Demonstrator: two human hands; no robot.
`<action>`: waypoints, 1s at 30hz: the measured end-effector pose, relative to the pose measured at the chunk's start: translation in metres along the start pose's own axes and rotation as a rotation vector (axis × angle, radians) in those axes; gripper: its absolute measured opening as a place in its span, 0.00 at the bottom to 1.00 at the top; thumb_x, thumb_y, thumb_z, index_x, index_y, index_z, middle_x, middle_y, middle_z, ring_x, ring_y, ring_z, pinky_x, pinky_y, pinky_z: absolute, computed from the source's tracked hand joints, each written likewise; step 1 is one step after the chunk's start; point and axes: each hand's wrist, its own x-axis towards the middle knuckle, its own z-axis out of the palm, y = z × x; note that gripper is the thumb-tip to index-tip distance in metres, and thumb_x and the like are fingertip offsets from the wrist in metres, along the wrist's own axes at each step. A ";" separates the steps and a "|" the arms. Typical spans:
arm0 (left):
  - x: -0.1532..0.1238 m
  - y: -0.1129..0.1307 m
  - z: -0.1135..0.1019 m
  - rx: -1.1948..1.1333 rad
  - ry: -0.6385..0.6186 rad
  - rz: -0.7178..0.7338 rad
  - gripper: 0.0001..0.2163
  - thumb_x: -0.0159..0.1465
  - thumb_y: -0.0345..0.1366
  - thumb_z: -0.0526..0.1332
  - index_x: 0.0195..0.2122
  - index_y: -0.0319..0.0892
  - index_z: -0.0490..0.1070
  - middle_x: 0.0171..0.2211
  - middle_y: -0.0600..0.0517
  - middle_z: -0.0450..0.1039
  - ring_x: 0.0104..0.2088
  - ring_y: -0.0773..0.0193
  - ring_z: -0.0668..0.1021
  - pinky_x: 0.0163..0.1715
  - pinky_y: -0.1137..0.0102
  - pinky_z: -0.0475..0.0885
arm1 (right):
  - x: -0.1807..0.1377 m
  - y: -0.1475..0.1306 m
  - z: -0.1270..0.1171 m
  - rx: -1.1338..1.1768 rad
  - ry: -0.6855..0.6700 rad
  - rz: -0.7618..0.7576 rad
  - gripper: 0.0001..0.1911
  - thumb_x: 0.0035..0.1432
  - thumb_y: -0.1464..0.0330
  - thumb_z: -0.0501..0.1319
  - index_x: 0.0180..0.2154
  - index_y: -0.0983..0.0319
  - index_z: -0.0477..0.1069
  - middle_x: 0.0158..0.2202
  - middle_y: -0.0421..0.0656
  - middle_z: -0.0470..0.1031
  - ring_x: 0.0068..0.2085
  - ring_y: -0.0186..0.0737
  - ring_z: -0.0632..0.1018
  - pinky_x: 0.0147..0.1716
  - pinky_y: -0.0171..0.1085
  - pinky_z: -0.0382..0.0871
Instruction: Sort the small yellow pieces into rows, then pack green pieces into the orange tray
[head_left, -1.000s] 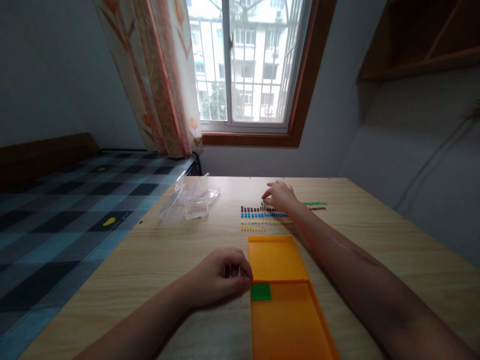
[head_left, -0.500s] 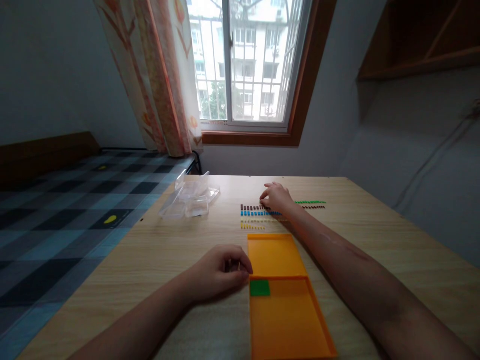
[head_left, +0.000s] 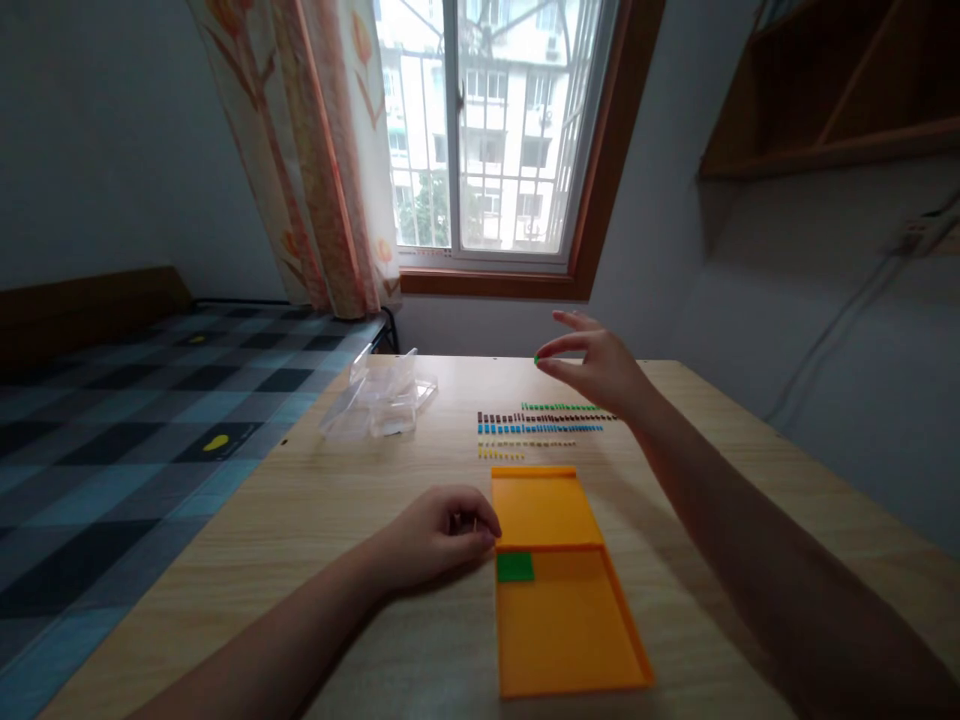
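An orange box [head_left: 566, 640] lies unfolded on the table, with two shallow halves joined by a crosswise ridge. A flat green square [head_left: 515, 567] sits in the nearer half's far left corner. My left hand [head_left: 442, 535] rests on the table, fingers curled, thumb and forefinger closed at the box's left edge by the ridge. My right hand [head_left: 600, 365] is raised above the far part of the table and pinches a tiny green piece [head_left: 536, 360] between thumb and forefinger. Beneath it run rows of small green pieces [head_left: 559, 407], dark brown pieces [head_left: 502, 419] and blue pieces [head_left: 499, 429].
Nearer rows hold beige pieces [head_left: 536, 443] and yellow pieces [head_left: 499, 453]. Clear plastic containers [head_left: 382, 400] are heaped at the table's far left. A bed [head_left: 225, 400] with a checked cover adjoins the left side. A window [head_left: 510, 150] and a wall shelf [head_left: 817, 140] are beyond.
My right hand has lifted off the rows, up and to the right, with a tiny green piece in its fingertips. My left hand stays at the box's edge. The camera view has shifted slightly.
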 end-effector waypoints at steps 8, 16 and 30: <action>0.001 -0.001 0.004 0.016 0.038 0.012 0.06 0.58 0.35 0.63 0.34 0.38 0.76 0.25 0.56 0.69 0.26 0.69 0.69 0.28 0.73 0.63 | -0.152 -0.039 -0.004 -0.039 -0.386 -0.310 0.09 0.54 0.71 0.69 0.35 0.50 0.83 0.65 0.42 0.68 0.69 0.61 0.60 0.62 0.66 0.59; 0.000 0.000 0.007 0.061 0.028 0.024 0.07 0.57 0.34 0.62 0.35 0.38 0.77 0.24 0.56 0.69 0.26 0.69 0.68 0.26 0.74 0.62 | -0.176 -0.035 0.017 -0.118 -0.380 -0.335 0.07 0.58 0.71 0.65 0.35 0.55 0.82 0.66 0.46 0.67 0.68 0.62 0.63 0.62 0.65 0.60; -0.003 0.002 0.006 0.236 0.016 0.113 0.07 0.59 0.32 0.62 0.36 0.40 0.79 0.28 0.53 0.73 0.27 0.69 0.71 0.28 0.74 0.64 | -0.177 -0.032 0.015 -0.082 -0.329 -0.353 0.08 0.60 0.68 0.65 0.36 0.51 0.83 0.66 0.43 0.66 0.69 0.61 0.62 0.63 0.66 0.57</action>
